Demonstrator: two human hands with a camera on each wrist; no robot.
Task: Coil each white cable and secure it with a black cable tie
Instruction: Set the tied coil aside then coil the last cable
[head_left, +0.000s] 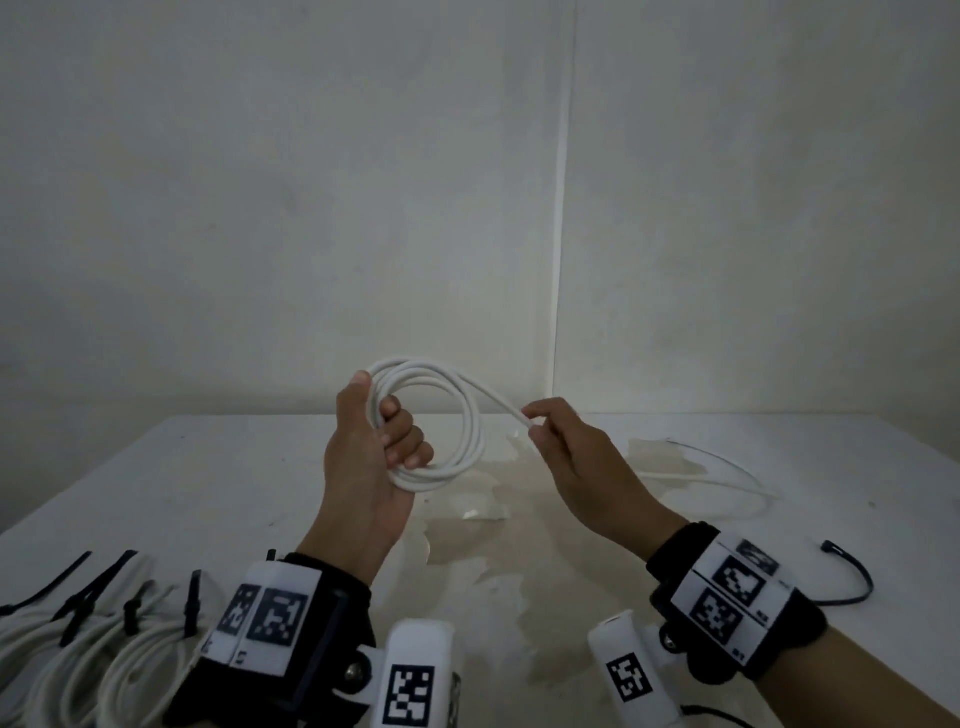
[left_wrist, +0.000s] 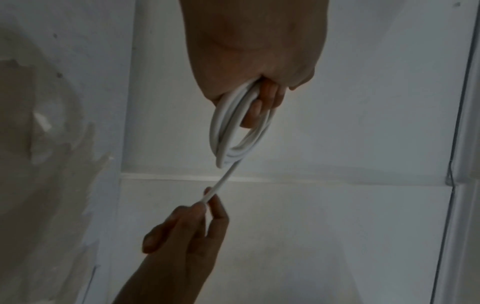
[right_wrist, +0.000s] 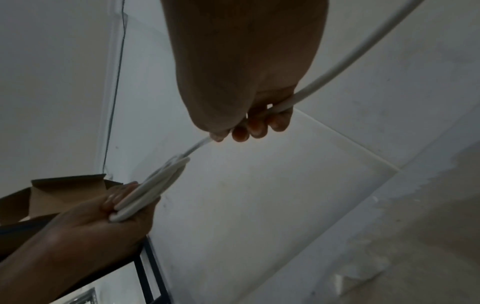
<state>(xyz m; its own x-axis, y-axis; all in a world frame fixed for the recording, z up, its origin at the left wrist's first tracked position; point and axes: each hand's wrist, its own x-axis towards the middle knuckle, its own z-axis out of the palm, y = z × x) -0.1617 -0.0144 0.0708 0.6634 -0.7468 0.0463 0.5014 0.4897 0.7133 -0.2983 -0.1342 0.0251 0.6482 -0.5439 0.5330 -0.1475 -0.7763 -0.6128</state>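
A white cable (head_left: 470, 415) is wound into several loops held above the table. My left hand (head_left: 374, 431) grips the left side of the coil (left_wrist: 233, 127), fingers curled through the loops. My right hand (head_left: 545, 426) pinches the free strand (left_wrist: 221, 183) that leaves the coil to the right; the strand runs through the fingers (right_wrist: 249, 127) and on past the palm (right_wrist: 337, 65). The cable's loose tail (head_left: 727, 467) lies in an arc on the table at the right. A black cable tie (head_left: 852, 577) lies on the table by my right wrist.
Several coiled white cables bound with black ties (head_left: 104, 623) lie at the near left edge of the table. The white table (head_left: 208, 493) has worn brown patches (head_left: 519, 545) in the middle. A wall stands close behind. A cardboard box (right_wrist: 64, 193) shows in the right wrist view.
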